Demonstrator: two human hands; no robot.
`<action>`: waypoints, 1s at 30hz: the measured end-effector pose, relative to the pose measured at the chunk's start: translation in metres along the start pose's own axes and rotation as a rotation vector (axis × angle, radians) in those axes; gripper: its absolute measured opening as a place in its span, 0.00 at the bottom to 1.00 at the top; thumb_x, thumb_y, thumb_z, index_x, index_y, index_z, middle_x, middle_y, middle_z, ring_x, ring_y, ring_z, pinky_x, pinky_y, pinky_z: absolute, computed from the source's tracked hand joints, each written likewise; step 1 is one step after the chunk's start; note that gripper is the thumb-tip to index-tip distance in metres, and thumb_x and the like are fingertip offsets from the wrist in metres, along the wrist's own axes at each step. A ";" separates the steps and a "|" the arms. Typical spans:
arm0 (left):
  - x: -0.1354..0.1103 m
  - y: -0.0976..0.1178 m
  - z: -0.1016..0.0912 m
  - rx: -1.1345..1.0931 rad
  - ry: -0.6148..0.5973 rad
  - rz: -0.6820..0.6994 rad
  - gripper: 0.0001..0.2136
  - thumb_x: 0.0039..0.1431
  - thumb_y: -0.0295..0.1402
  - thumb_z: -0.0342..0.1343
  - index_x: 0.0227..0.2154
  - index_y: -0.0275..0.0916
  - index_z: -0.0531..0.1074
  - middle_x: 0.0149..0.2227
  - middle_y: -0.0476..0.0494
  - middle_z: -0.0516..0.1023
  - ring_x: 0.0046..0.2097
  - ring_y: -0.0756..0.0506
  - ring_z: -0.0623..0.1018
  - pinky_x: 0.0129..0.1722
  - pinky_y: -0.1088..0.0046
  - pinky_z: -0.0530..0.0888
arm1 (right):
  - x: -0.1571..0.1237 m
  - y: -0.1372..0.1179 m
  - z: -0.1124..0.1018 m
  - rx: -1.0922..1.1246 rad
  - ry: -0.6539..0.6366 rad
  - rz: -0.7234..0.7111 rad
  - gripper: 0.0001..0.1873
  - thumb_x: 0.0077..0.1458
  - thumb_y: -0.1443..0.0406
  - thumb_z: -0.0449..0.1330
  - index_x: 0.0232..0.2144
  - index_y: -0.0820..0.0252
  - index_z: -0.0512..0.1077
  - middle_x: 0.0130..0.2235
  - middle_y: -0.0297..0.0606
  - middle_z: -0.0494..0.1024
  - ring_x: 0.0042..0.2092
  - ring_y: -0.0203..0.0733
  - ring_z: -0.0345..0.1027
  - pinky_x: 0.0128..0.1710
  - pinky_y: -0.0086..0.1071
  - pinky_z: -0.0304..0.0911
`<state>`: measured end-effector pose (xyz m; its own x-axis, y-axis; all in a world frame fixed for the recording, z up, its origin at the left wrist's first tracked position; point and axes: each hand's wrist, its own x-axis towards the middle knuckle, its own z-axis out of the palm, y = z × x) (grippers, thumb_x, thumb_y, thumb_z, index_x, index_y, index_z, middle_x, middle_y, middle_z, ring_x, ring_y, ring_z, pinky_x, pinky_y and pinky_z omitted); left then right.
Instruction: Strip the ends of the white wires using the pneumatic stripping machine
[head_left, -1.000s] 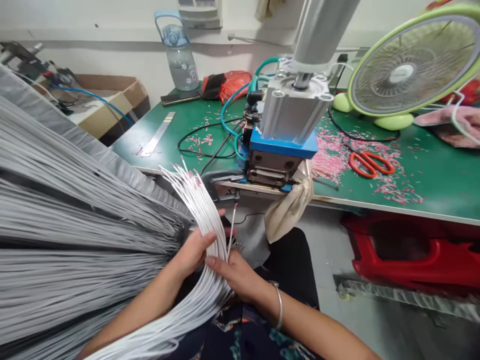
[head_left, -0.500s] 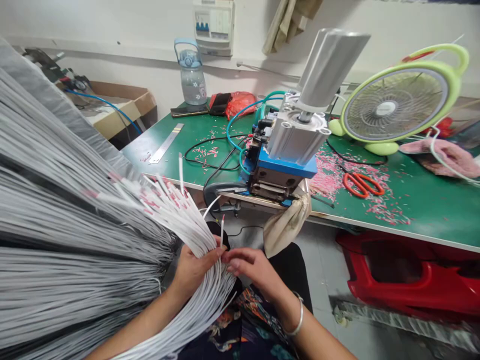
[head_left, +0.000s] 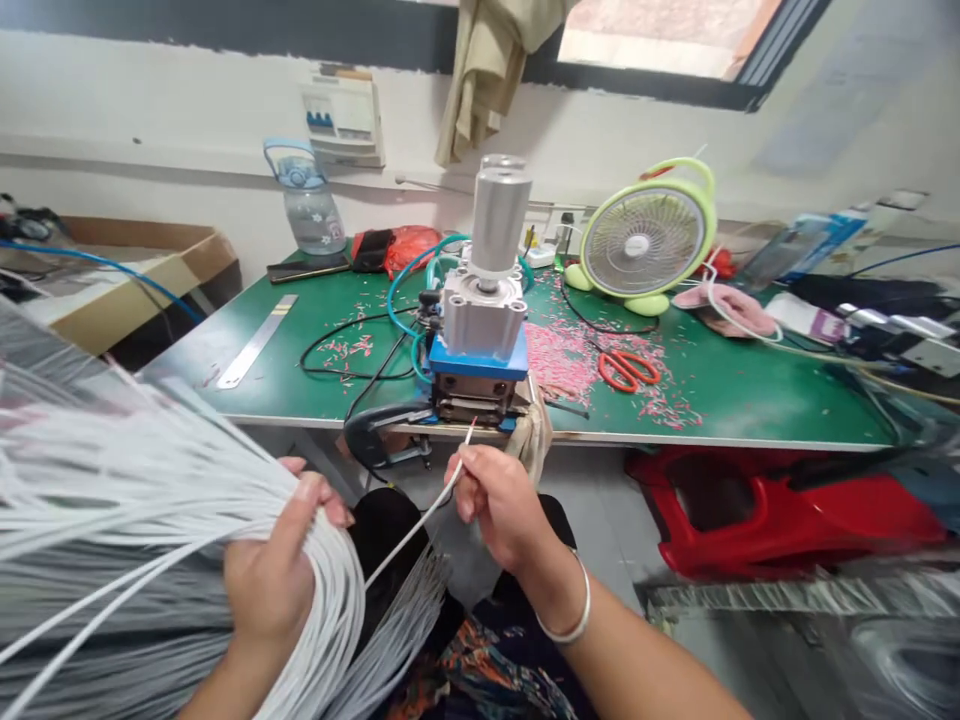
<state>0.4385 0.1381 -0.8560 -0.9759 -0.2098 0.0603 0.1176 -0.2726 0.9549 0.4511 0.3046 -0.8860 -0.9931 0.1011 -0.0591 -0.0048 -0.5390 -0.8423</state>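
Observation:
My left hand (head_left: 274,565) is wrapped round a thick bundle of white cables (head_left: 334,600) that bends over toward my lap. The bundle's far ends fan out to the left and are smeared by motion. Between thumb and fingers, my right hand (head_left: 499,500) pinches one single white cable (head_left: 420,525). Its red-tipped end points up, just in front of the low front slot of a pneumatic press (head_left: 480,350) with a blue plate and a silver cylinder. Whether the tip touches the press I cannot tell.
The press stands at the front edge of a green table (head_left: 765,390), beside a black clamp (head_left: 367,440). Red and white scraps (head_left: 562,360), orange-handled scissors (head_left: 628,370), a green fan (head_left: 649,235), a steel ruler (head_left: 259,340) and a water bottle (head_left: 311,210) are on it. A red stool (head_left: 690,530) lies below.
My right hand has drawn one cable away from the bundle and brought its tip up to the press. My left hand has moved left with the bundle. The view has turned right.

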 end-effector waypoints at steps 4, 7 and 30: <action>-0.001 0.010 0.025 -0.212 -0.128 0.028 0.10 0.50 0.30 0.51 0.37 0.41 0.64 0.19 0.55 0.64 0.18 0.52 0.64 0.17 0.75 0.65 | 0.009 -0.013 -0.003 0.111 0.013 0.008 0.13 0.50 0.59 0.55 0.27 0.66 0.67 0.16 0.29 0.63 0.15 0.26 0.51 0.15 0.22 0.46; -0.004 0.014 0.039 -0.225 -0.154 0.046 0.08 0.51 0.30 0.50 0.36 0.41 0.64 0.19 0.54 0.66 0.18 0.51 0.66 0.20 0.72 0.68 | 0.014 -0.019 -0.002 0.222 0.007 0.020 0.12 0.51 0.60 0.54 0.26 0.65 0.65 0.18 0.29 0.63 0.15 0.25 0.49 0.14 0.22 0.46; -0.003 -0.040 0.004 0.119 -0.201 -0.420 0.12 0.35 0.32 0.64 0.26 0.35 0.71 0.24 0.48 0.77 0.30 0.44 0.77 0.31 0.69 0.74 | -0.003 0.003 -0.030 -0.001 -0.283 0.028 0.15 0.50 0.58 0.56 0.25 0.66 0.69 0.26 0.37 0.71 0.21 0.29 0.59 0.21 0.25 0.56</action>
<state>0.4362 0.1533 -0.8933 -0.9521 0.0846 -0.2940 -0.3048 -0.1825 0.9348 0.4577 0.3279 -0.9047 -0.9861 -0.1509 0.0696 0.0227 -0.5372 -0.8432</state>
